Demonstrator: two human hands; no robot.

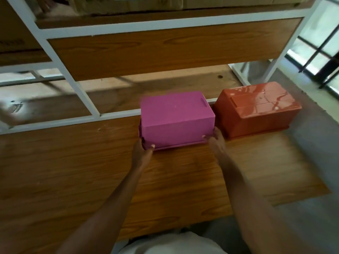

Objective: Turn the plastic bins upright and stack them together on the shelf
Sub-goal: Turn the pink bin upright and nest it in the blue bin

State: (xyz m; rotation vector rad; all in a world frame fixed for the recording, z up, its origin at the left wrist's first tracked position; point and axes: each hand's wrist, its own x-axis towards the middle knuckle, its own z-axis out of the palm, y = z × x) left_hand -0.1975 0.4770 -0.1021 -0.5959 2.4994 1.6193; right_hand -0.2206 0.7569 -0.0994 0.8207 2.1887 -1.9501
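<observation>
A pink plastic bin [174,116] lies upside down on the wooden shelf board [73,171], its flat bottom facing up. My left hand [142,149] grips its near-left rim corner and my right hand [216,140] grips its near-right rim corner. Just to its right, an orange-red bin [256,109] also rests upside down, close beside the pink one, with neither hand touching it.
White metal shelf uprights and rails [86,99] stand behind and left of the bins. A wooden panel [165,50] and cardboard boxes [146,4] sit above. The board's right edge drops to grey floor [311,171]; a window grille [322,52] is far right.
</observation>
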